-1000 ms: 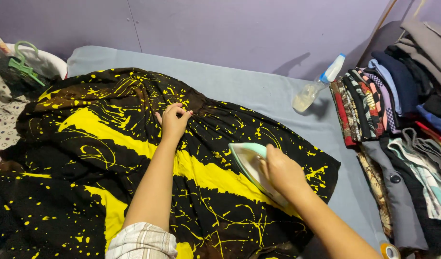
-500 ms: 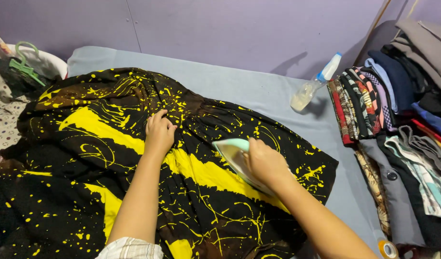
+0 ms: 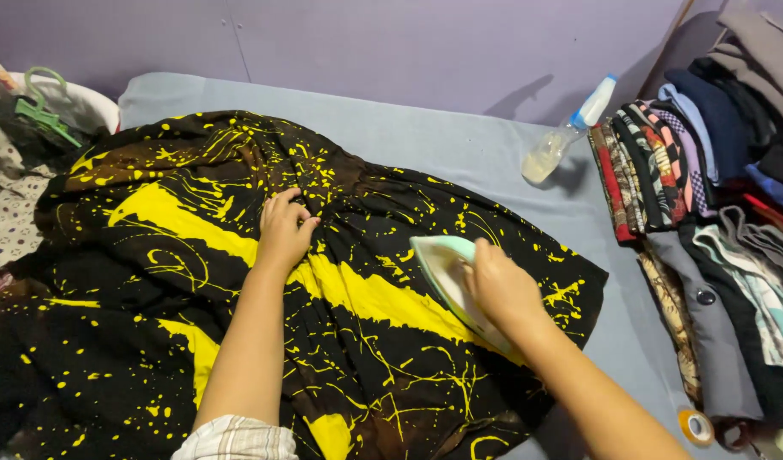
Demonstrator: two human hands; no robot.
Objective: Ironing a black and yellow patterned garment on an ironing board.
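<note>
Two bare hands work over a black garment (image 3: 238,281) splashed with yellow, spread wide across a pale blue padded surface (image 3: 459,149) set against a lilac wall (image 3: 391,43). At the right edge stands a tall stack of folded clothes (image 3: 715,213) in dark, striped and patterned cloth, well apart from the hands. The right hand (image 3: 498,290) is clenched round the handle of a pale green iron (image 3: 447,268), whose soleplate lies flat on the garment near its right border, tip pointing up and to the left. The left hand (image 3: 282,230) lies palm down on the gathered cloth just left of the iron, fingers (image 3: 289,204) released and spread, grasping nothing. A clear spray bottle (image 3: 566,132) with a blue and white head lies tilted on the padded surface beside the stack. Green plastic hangers (image 3: 38,106) rest at the far left. A small roll of tape (image 3: 694,424) sits at lower right.
</note>
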